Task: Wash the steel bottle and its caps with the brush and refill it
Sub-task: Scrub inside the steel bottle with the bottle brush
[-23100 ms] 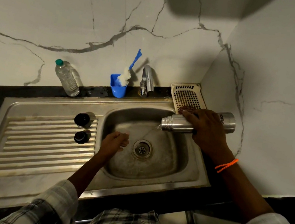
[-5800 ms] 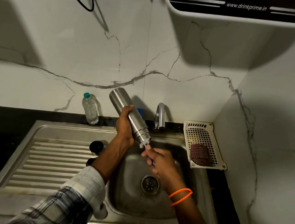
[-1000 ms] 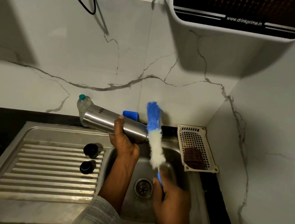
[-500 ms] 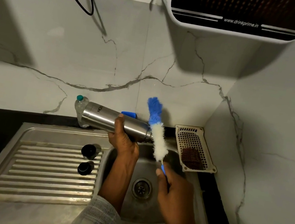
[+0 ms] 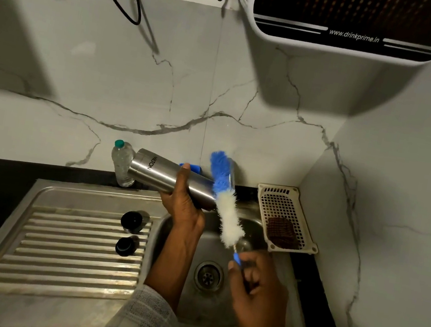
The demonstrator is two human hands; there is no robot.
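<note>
Bottle, steel point(image 5: 166, 175): held nearly level above the back rim of the sink point(image 5: 214, 317), base toward the wall, mouth toward the tap side. Left hand point(image 5: 188, 201) wraps it near the neck, fingers curled round the body.

Brush, blue and white bristles point(image 5: 226, 205): out of the bottle, standing slanted just beside the mouth, blue tip up. Right hand point(image 5: 254, 281) pinches the blue handle end low over the basin. Compared with a few seconds back, when the brush head was buried in the upturned bottle, the bristles are now fully clear; over the last second bottle and brush have barely shifted, the right hand drawing a little lower.

Caps, two, black point(image 5: 132, 220) point(image 5: 125, 245): on the ribbed drainboard, left of the basin, apart from each other, same places as before; no hand is on them.

Other items: plastic water bottle point(image 5: 120, 161) by the wall behind the steel bottle; white basket point(image 5: 285, 217) with a dark scrub pad at the right corner; water purifier point(image 5: 360, 22) on the wall above.

Assessment: inside scrubbing looks finished or paused. Rinsing, the caps and the refill remain.
</note>
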